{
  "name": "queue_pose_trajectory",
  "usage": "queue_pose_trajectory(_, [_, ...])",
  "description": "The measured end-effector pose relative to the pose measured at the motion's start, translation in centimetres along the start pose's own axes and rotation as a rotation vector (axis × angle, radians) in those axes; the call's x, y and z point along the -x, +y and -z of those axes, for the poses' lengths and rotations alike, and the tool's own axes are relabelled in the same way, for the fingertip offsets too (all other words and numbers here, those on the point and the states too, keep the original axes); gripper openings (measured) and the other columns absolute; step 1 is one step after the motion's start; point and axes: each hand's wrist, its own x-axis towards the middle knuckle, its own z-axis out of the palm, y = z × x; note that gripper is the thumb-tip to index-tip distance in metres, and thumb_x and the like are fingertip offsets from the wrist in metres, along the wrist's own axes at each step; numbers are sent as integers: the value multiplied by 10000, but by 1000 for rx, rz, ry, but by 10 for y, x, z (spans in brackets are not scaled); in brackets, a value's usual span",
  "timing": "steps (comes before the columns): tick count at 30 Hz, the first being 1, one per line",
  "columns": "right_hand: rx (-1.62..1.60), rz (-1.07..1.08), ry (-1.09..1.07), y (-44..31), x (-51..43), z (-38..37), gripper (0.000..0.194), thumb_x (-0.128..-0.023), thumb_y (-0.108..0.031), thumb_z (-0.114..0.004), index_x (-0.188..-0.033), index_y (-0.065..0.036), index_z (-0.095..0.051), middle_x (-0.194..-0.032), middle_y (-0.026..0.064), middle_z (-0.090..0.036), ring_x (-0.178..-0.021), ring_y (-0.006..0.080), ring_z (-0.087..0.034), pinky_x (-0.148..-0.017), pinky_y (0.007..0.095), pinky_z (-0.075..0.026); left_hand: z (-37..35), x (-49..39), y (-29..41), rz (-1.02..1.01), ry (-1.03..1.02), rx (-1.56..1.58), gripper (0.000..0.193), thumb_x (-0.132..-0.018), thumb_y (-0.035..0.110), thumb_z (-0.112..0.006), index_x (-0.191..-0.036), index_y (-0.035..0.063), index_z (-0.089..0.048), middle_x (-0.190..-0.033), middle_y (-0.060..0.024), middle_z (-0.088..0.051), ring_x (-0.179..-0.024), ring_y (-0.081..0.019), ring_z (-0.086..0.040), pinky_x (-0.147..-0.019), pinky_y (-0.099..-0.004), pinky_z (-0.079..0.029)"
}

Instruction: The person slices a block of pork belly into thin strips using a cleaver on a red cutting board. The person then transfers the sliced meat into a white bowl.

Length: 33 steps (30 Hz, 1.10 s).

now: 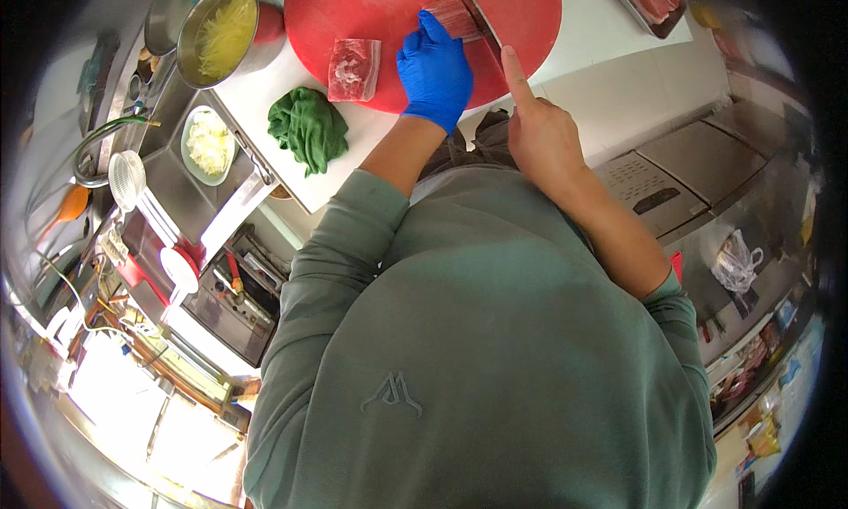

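Observation:
On a round red cutting board lies a piece of raw meat. My left hand, in a blue glove, rests its fingertips on the near left part of that meat. My right hand, bare, grips a knife, its index finger stretched along the blade; the handle is hidden in the hand. The blade stands at the right end of the meat. A second block of raw meat with a pale fat edge lies at the board's left near edge.
A crumpled green cloth lies on the white worktop left of the board. Beyond it stands a steel bowl of yellow shreds. A dish of pale pieces sits at the sink. A metal tray with meat is at the far right.

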Motion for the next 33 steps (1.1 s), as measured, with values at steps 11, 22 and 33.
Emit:
queue_pose_trajectory(11, [-188, 53, 169, -32, 26, 28, 828, -790, 26, -571, -1534, -98, -230, -685, 223, -621, -624, 403, -623, -602, 486, -500, 16, -44, -72, -291, -213, 375, 767, -849, 455, -698, -1373, -49, -451, -1377, -278, -496, -1280, -412, -483, -1071, -444, -405])
queue_pose_trajectory(22, [-101, -70, 24, -48, 18, 25, 862, -775, 20, -580, -1540, -82, -196, -717, 240, -637, -641, 401, -637, -616, 490, -515, -7, -50, -72, -431, -182, 299, 632, -918, 372, -624, -1352, -66, -484, -1412, -279, -465, -1326, -402, -441, -1110, -435, -365])
queue_pose_trajectory(33, [17, -137, -101, -59, -3, 34, 888, -779, 11, -596, -1553, -106, -176, -653, 210, -616, -596, 379, -623, -611, 482, -506, 0, -57, -73, -415, -260, 391, 573, -893, 329, -664, -1312, -42, -537, -1360, -253, -528, -1275, -396, -495, -1084, -437, -395])
